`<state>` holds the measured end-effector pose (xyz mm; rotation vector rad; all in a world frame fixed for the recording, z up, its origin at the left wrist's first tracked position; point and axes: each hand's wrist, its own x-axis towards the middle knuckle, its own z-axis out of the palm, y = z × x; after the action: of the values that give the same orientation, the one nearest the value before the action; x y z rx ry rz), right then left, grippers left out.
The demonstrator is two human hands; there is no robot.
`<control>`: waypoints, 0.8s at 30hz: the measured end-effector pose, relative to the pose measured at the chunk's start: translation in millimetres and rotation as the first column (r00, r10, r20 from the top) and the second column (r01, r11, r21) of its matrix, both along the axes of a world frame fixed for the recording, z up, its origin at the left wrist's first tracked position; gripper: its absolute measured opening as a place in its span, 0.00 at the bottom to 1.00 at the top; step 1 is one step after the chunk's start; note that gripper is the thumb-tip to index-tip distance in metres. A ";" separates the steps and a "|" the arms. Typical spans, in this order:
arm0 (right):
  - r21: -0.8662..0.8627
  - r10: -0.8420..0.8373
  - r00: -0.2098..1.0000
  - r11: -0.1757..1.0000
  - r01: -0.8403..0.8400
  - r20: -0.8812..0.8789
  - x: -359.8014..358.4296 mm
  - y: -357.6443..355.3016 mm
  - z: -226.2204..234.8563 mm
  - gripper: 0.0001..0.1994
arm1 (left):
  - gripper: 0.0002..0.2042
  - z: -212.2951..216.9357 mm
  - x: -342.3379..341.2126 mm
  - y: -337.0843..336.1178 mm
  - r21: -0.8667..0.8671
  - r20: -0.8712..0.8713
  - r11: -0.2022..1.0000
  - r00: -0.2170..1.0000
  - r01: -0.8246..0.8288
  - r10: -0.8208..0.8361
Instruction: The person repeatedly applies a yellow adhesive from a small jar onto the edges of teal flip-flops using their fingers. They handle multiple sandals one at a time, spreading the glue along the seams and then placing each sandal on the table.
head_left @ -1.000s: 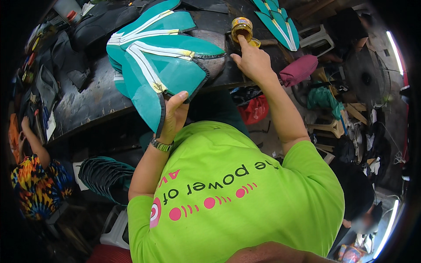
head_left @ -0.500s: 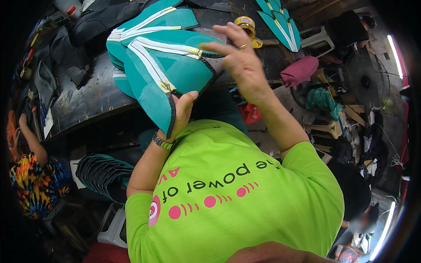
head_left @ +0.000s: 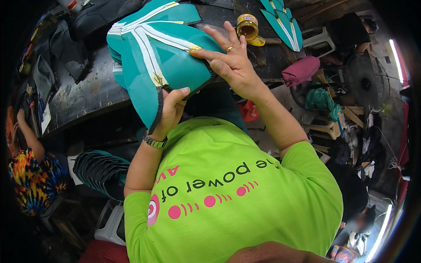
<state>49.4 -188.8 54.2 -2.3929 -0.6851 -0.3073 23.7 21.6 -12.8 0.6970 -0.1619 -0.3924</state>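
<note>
My left hand (head_left: 172, 107), with a metal watch at the wrist, grips the near edge of a teal cut panel (head_left: 184, 65) with its thumb on top. White strips (head_left: 151, 61) run in a V over the panel, with yellowish smears near their ends. The panel rests over other teal pieces (head_left: 115, 55) at the table edge. My right hand (head_left: 239, 72) is open, fingers spread, the index fingertip coated in yellow-brown paste and touching the end of one strip. Beyond it an open jar (head_left: 248, 28) of amber paste lies tipped, its yellow lid (head_left: 258, 41) beside it.
More teal pieces with white strips (head_left: 285, 28) lie at the table's far right. Dark cut material (head_left: 66, 57) covers the left of the black table (head_left: 94, 103). A maroon pouch (head_left: 301, 71) sits at the right edge. A fan (head_left: 367, 81) and people are around.
My right hand has come down onto the strip's end, its index finger now touching there. The panel's right edge has shifted, and my left hand has moved slightly left.
</note>
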 end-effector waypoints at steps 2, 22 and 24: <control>-0.025 0.018 0.999 1.000 -0.017 0.033 1.1 -7.0 5.1 0.20 | 0.27 3.3 2.3 5.3 -0.003 0.034 0.998 0.997 0.065 -0.065; -0.210 0.218 0.910 0.966 -0.150 0.353 -30.2 -30.0 23.2 0.19 | 0.25 28.5 7.3 20.5 -0.339 -0.057 0.940 0.996 0.047 -0.071; -0.008 0.156 0.869 0.985 -0.172 0.470 -33.0 -27.9 26.7 0.26 | 0.25 30.5 9.5 19.4 -0.200 -0.036 0.979 0.999 -0.047 0.041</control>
<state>16.3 -216.7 80.9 -2.2191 -1.0844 -0.8371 33.3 41.0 17.7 0.4943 -0.1532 -0.3392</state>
